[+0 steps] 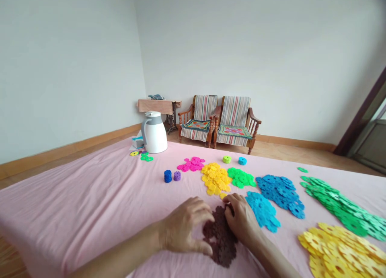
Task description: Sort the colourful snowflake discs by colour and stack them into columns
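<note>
A pile of dark brown flower-shaped discs (221, 239) lies on the pink cloth near the front edge of the view. At its left side is my left hand (188, 225), thumb and fingers apart in a wide curve, with nothing seen between them. My right hand (241, 217) rests along the pile's upper right edge, its fingers curled over brown discs; whether it grips one is hidden. Just beyond the hands lies a heap of orange-yellow discs (215, 178), and light blue discs (263, 211) lie right of my right hand.
Magenta (193, 164), bright green (241, 177), blue (282, 191), dark green (340, 203) and yellow (343, 250) disc piles lie around. Small stacks include dark blue (168, 176) and purple (177, 176). A white jug (156, 135) stands at the far left; two chairs stand beyond.
</note>
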The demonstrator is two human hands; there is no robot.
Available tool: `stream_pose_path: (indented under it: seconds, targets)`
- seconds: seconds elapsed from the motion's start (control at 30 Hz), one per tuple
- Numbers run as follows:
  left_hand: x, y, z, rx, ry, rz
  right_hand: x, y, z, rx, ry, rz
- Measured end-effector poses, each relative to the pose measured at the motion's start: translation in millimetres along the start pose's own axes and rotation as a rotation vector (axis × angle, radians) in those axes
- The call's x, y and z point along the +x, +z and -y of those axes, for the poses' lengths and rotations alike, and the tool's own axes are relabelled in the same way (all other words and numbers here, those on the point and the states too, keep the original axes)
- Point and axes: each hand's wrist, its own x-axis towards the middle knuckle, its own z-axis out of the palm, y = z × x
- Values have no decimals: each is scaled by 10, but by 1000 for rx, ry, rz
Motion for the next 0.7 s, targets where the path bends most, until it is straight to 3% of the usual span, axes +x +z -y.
stream_pose_path:
  seconds: [0.1,0.23,0.5,0.7]
  targets:
    - [101,170,-237,48,143,81,10,49,-34,174,14,-28]
    - [164,348,-241,91,163,92,22,89,-70,275,56,-63]
    - [140,223,-73,-25,-32,-33,14,97,-56,165,41,-63]
    - [77,170,109,-223,-211,-140,-21,-20,139,422,-43,76]
